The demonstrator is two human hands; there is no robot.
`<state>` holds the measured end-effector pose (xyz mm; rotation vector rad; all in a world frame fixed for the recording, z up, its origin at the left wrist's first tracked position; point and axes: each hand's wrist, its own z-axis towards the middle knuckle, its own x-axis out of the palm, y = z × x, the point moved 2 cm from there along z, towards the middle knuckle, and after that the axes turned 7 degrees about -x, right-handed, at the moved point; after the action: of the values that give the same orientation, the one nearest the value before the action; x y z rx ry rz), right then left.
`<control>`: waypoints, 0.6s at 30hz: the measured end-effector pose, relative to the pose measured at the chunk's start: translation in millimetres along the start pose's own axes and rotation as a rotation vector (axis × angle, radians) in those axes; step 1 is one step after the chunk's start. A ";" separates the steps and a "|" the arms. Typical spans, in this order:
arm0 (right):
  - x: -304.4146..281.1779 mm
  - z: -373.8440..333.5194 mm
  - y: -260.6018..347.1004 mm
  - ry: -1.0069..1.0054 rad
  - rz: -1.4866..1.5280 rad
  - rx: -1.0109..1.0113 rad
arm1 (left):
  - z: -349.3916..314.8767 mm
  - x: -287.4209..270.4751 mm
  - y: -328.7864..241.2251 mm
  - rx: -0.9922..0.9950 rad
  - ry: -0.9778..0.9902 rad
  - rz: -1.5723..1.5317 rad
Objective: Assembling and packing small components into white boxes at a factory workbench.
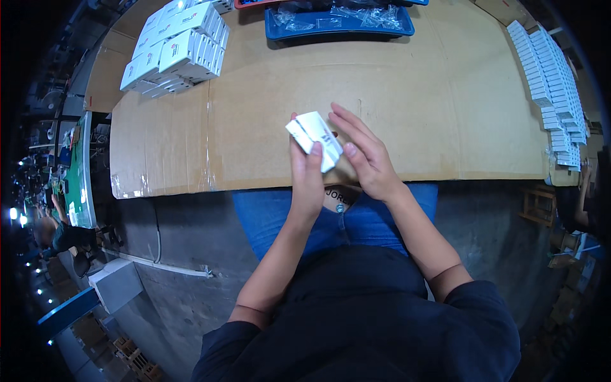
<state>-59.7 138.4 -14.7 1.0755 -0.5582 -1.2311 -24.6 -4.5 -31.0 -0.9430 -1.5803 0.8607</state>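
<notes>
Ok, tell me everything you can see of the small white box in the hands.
The small white box looks like thin card, oblong, with a small red mark on one face. It is tilted above the near edge of the cardboard-covered table. The left hand grips its lower end; the right hand touches its right side with open fingers.

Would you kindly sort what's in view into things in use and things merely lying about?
In use: small white box, left hand, right hand.
Lying about: stacked white boxes, blue tray of clear bags, rows of flat white cartons, cardboard-covered table.
</notes>
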 end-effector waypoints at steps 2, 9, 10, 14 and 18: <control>-2.5 -4.5 -1.5 0.046 -0.039 -0.036 | 3.3 -8.3 3.6 -0.075 -0.010 -0.036; 10.4 -4.6 -7.0 0.139 -0.284 -0.194 | 7.4 -9.2 20.5 -0.104 -0.108 0.059; 12.3 -4.6 -9.7 0.141 -0.282 -0.191 | 5.7 -6.6 17.6 -0.082 -0.126 0.072; 17.3 -11.5 -14.3 0.044 -0.362 -0.294 | 2.4 4.4 7.2 -0.127 -0.143 0.107; 22.5 -14.3 -17.2 -0.020 -0.389 -0.313 | 2.5 9.2 5.2 -0.139 -0.144 0.047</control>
<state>-49.3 122.9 -40.4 0.9282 -0.1616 -1.6085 -27.6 5.9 -32.4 -1.0388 -1.7658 0.8769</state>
